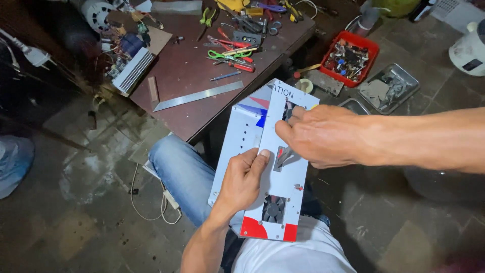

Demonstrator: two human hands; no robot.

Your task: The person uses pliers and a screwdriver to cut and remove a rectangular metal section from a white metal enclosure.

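I see a stained, dull concrete floor under dim light. A dark brown wooden worktop stands ahead, strewn with tools and a long metal ruler. On the floor to its right sit a red tray of small parts and a metal tray.

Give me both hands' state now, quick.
Left hand: closed on the white metal panel, thumb on top.
Right hand: fingers curled at the panel's upper cutout; grip cannot be told.
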